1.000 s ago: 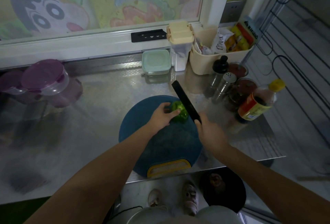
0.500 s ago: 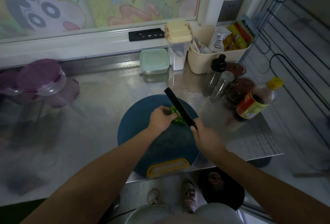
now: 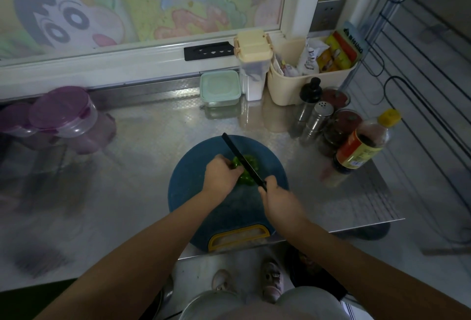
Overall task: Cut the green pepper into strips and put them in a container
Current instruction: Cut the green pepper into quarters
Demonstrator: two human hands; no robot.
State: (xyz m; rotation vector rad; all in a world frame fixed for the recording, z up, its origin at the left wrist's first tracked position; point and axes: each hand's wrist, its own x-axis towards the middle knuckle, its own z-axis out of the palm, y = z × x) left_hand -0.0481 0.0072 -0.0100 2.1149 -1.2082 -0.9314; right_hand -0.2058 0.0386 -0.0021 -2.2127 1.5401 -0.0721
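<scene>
The fingers (image 3: 235, 170) of the left hand (image 3: 221, 174) are curled down onto the left side of the green pepper (image 3: 253, 165), holding it against the chopping board (image 3: 193, 192). The fingers (image 3: 270, 183) of the right hand (image 3: 277, 198) are wrapped tight round the handle of a black knife (image 3: 242, 160). Its blade runs away and to the left across the top of the pepper, just beside the left fingertips. Whether the edge has gone into the pepper cannot be told.

The pepper sits a little beyond the middle of the round blue board, which has a yellow-rimmed grip slot at its near edge. The board lies at the near edge of the steel worktop (image 3: 142, 192).

At the far side, against the window frame, stands a small box with a pale green lid (image 3: 220, 87), shut. Just to its right is a tall clear box with a cream lid (image 3: 252, 49), and further right a cream tub (image 3: 288, 95) stuffed with packets. In front of the tub stand a black-capped bottle (image 3: 309, 95), a metal shaker (image 3: 318, 118), two red-lidded jars (image 3: 342, 122) and, nearest, a tilted sauce bottle with a yellow cap (image 3: 362, 146). At the far left are purple-lidded tubs (image 3: 63, 113), blurred.

A cartoon picture (image 3: 71, 19) fills the window behind. Below the worktop edge the person's shoes (image 3: 272, 281) show on the floor.
</scene>
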